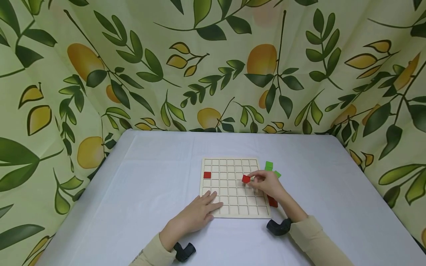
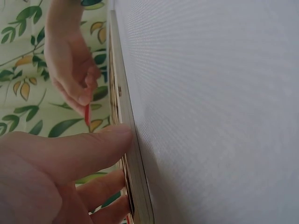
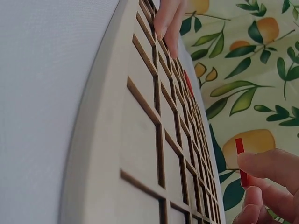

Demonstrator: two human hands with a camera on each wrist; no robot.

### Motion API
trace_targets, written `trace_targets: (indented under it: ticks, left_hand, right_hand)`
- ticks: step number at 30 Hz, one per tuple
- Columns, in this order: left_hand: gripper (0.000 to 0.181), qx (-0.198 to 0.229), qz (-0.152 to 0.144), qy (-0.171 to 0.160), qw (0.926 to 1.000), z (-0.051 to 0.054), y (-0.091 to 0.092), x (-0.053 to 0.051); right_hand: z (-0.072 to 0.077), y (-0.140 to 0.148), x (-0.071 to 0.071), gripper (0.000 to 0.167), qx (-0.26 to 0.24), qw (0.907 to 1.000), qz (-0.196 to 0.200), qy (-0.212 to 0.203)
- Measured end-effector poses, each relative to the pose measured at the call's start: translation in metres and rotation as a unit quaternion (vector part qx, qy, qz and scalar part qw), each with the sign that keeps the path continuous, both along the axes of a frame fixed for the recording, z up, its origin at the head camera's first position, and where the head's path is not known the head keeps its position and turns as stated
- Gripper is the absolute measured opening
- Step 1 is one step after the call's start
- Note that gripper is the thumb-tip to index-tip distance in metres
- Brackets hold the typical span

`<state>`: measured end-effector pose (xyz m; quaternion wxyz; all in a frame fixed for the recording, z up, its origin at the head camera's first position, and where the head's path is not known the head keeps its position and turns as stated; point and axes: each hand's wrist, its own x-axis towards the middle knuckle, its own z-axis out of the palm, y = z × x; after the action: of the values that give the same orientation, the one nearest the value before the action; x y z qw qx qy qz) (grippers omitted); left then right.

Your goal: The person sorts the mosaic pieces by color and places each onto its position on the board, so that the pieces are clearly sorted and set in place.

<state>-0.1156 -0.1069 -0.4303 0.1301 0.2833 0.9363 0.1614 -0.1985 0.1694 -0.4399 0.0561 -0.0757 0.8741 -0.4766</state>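
A pale wooden grid board [image 1: 228, 191] lies on the white table, and one red square tile [image 1: 207, 175] sits in a cell near its left edge. Over the right part of the board, my right hand [image 1: 269, 183] pinches another red square tile [image 3: 242, 162] between thumb and fingertips, held above the cells. My left hand [image 1: 195, 213] rests on the board's lower left corner with its fingers spread. In the left wrist view the left thumb [image 2: 100, 147] lies against the board's side edge.
Several green tiles [image 1: 269, 165] lie just past the board's right edge. More red tiles [image 1: 273, 201] are below them, partly behind the right forearm. A white cloth [image 1: 149, 166] covers the table, and a leaf-patterned curtain [image 1: 226, 48] hangs behind it.
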Motion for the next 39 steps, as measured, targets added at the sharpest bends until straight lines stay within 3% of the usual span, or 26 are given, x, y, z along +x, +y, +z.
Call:
trace_targets:
  ticks: [16, 30, 39]
  left_hand:
    - [0.045, 0.001, 0.003, -0.002, 1.0, 0.0, 0.0, 0.001]
    - [0.044, 0.0, 0.0, 0.003, 1.0, 0.0, 0.0, 0.001]
    - [0.045, 0.0, -0.001, 0.002, 1.0, -0.001, 0.0, 0.0]
  right_hand:
    - [0.002, -0.018, -0.007, 0.026, 0.0, 0.9992, 0.034, -0.02]
    - [0.001, -0.027, -0.013, 0.028, -0.01, 0.9963, 0.085, -0.011]
    - [0.001, -0.034, -0.018, 0.029, -0.021, 0.995, 0.098, -0.004]
